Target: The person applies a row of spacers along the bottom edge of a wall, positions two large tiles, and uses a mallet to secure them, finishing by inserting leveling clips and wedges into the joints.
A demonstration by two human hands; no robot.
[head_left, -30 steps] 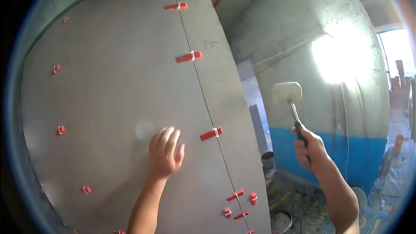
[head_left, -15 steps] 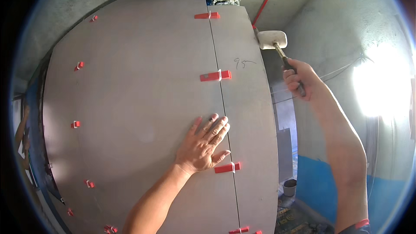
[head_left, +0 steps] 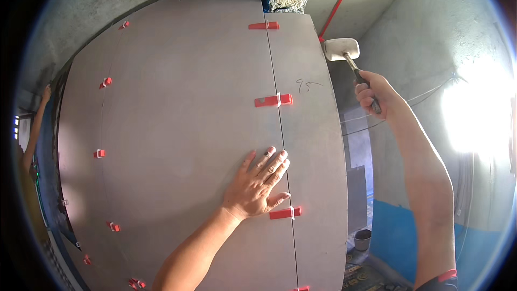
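My left hand (head_left: 259,186) lies flat with spread fingers on a large grey tile panel (head_left: 177,102), its fingertips close to the vertical joint. Across that joint is a narrower grey tile (head_left: 309,161) with a handwritten mark. My right hand (head_left: 374,94) grips the dark handle of a white-headed rubber mallet (head_left: 341,49), raised at the narrow tile's upper right edge. Whether the head touches the edge I cannot tell. Red levelling wedges in white clips straddle the joint: one at the top (head_left: 264,25), one in the middle (head_left: 273,100), and one (head_left: 285,213) just below my left hand.
More red wedges (head_left: 99,153) run down the panel's left side. Another person's raised arm (head_left: 40,121) shows at the far left. On the right are a bright lamp (head_left: 476,108), a blue-painted wall base (head_left: 396,231) and a bucket (head_left: 362,240). A red pipe (head_left: 340,2) crosses the ceiling.
The view has shifted slightly, so the panel sits a little lower and further right. My left hand stays flat, and the mallet remains raised by the edge. The other person's arm now reaches higher.
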